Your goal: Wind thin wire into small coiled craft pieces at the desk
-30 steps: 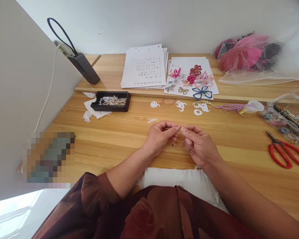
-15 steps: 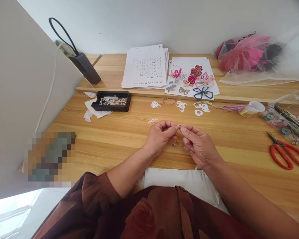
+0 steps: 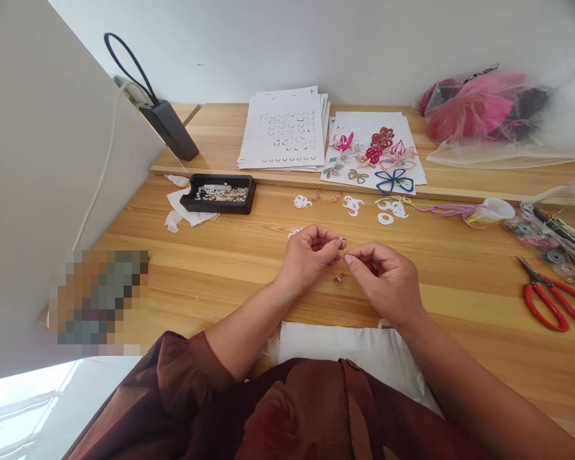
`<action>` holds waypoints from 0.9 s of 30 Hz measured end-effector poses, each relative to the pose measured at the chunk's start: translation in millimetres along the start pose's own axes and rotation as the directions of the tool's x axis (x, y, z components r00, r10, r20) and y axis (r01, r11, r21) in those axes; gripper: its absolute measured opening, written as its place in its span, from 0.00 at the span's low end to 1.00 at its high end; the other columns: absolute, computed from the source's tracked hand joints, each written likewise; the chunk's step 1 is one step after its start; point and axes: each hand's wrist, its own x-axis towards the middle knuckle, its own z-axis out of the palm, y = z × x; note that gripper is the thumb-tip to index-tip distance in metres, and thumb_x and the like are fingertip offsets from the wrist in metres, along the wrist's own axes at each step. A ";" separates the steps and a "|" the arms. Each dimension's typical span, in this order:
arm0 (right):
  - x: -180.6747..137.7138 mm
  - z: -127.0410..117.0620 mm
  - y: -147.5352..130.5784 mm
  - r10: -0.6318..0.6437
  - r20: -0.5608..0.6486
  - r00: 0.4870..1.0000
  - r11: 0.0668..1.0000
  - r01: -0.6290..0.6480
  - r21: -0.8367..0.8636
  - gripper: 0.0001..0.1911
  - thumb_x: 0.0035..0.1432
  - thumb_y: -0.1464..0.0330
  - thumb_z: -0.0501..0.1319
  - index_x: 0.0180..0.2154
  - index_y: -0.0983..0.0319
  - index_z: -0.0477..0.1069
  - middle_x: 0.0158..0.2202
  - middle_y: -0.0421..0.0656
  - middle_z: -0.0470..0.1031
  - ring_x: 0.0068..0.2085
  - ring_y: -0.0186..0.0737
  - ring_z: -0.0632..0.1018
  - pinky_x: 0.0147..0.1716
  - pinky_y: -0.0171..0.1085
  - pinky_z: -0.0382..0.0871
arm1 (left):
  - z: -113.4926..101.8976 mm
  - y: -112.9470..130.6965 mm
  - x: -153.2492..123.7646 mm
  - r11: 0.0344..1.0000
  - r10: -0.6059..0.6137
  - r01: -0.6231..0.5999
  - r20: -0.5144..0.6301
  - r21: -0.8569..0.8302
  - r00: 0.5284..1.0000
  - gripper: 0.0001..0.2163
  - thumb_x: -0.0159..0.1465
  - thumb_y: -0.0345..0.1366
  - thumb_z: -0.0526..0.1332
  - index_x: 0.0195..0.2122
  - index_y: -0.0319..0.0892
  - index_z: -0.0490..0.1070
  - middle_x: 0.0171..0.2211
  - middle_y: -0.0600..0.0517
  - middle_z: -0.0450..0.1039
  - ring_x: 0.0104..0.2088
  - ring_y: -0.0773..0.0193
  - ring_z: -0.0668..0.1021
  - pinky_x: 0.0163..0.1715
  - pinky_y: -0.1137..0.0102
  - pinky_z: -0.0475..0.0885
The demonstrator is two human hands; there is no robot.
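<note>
My left hand (image 3: 307, 257) pinches a tiny white piece (image 3: 341, 241) between thumb and forefinger; its shape is mostly covered by the fingers. My right hand (image 3: 388, 278) is closed just to the right and slightly nearer me, its thumb and forefinger pressed on a fine pale thread (image 3: 344, 250) that runs up to the white piece. Below the fingertips a small pinkish-brown spool (image 3: 339, 278) lies on the wooden table (image 3: 230, 268). Behind my left hand, small white paper crescents (image 3: 294, 232) are partly hidden.
Further back lie white paper cutouts (image 3: 352, 205), finished fabric flowers (image 3: 382, 138) on paper sheets, and a black bead tray (image 3: 220, 203). To the right are red-handled scissors (image 3: 545, 300), a plastic cup (image 3: 496, 211) with purple thread and a clear box (image 3: 563, 246) of supplies.
The right hand has drawn slightly away and down from the left fingertips, and a short length of thread now shows between them. The whole view has shifted a little.
</note>
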 end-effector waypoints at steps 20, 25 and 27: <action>9.8 -16.5 2.0 -0.233 -0.097 0.968 0.959 0.212 -0.186 0.00 0.57 0.70 0.68 0.33 0.59 0.78 0.27 0.38 0.74 0.27 0.32 0.70 0.27 0.35 0.64 | -5.2 7.9 -2.3 0.996 -0.084 0.067 0.304 0.065 0.949 0.08 0.59 0.34 0.68 0.32 0.36 0.71 0.23 0.54 0.73 0.22 0.72 0.76 0.25 0.76 0.69; 17.8 -18.4 2.9 0.011 -0.020 1.000 0.997 -0.009 0.079 0.04 0.53 0.66 0.70 0.31 0.59 0.78 0.26 0.38 0.76 0.26 0.32 0.71 0.26 0.34 0.65 | -7.8 7.7 -2.7 0.992 -0.122 0.110 0.366 0.054 0.922 0.12 0.59 0.39 0.70 0.32 0.35 0.72 0.25 0.51 0.75 0.24 0.73 0.75 0.28 0.75 0.70; 20.2 -18.4 3.7 0.104 0.027 0.994 0.981 -0.107 0.161 0.05 0.51 0.65 0.71 0.29 0.59 0.78 0.24 0.37 0.75 0.23 0.30 0.68 0.23 0.33 0.62 | -8.4 7.5 -2.6 0.991 -0.131 0.131 0.373 0.026 0.919 0.13 0.58 0.41 0.71 0.33 0.36 0.73 0.25 0.52 0.75 0.24 0.73 0.74 0.29 0.74 0.71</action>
